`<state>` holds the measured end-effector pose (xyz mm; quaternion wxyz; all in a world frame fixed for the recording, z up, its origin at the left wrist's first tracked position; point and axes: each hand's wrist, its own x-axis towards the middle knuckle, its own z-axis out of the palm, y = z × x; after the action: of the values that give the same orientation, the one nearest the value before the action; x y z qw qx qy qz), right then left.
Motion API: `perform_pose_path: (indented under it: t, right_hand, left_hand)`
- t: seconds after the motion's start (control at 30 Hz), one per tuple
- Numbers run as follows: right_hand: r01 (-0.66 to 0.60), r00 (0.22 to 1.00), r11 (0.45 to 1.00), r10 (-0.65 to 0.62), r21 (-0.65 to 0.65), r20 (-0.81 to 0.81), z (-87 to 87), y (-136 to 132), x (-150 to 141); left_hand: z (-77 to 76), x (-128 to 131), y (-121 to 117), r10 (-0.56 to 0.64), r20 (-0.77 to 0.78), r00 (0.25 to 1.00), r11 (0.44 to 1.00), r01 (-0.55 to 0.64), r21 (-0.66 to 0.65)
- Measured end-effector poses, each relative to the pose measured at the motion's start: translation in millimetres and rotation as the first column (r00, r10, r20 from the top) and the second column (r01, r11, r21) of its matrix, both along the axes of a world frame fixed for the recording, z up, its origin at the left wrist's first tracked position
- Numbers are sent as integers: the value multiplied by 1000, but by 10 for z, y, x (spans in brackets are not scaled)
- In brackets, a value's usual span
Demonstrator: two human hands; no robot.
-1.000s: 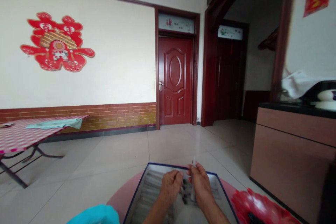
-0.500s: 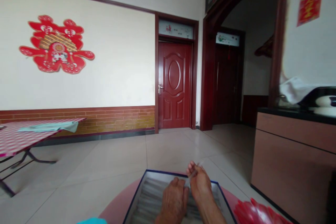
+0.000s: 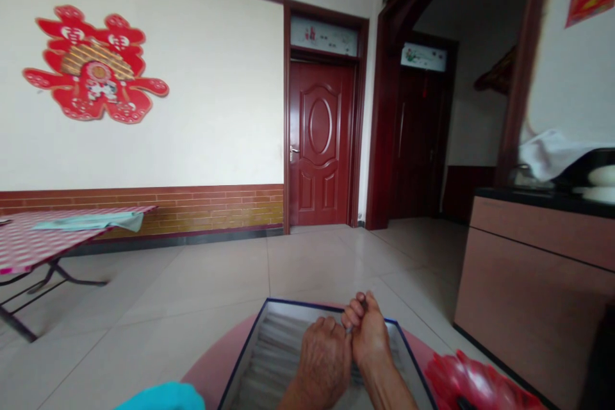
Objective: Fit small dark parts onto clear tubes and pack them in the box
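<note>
while the left hand [image 3: 324, 359] and the right hand [image 3: 369, 333] are touching each other above a shallow box [image 3: 239, 359] with a dark blue rim, the right grip is closed on a small thin thing [image 3: 348, 329], too small for me to name, and the left grip is curled closed too. the box holds rows of grey ridged pieces [image 3: 273, 352] and sits on a round pink desk [image 3: 206, 377]. a turquoise object [image 3: 161, 398] is at its left, and a red plastic thing [image 3: 473, 381] is at its right. farther away are a brown cabinet [image 3: 528, 275], a folding desk [image 3: 43, 237] with a checked cover, and a dark red door [image 3: 319, 141].
</note>
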<state>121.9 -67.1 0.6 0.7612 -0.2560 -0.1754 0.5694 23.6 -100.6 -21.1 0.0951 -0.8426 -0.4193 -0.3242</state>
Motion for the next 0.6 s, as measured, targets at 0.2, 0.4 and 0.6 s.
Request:
perform_pose_path:
  t: [0.2, 0.4, 0.6]
  right_hand:
    - [7, 999, 999, -9, -37, -51, 16, -3, -1]
    - [24, 996, 999, -27, -38, -85, 28, 7, -2]
    - [55, 992, 998, -52, 22, -117, 64, 43, 261]
  left_hand:
    - [-27, 54, 47, -33, 243, 969, 956, 102, -274]
    - [41, 64, 96, 107, 728, 677, 545, 572, -613]
    - [4, -11, -24, 269, 769, 580, 58, 787, -614]
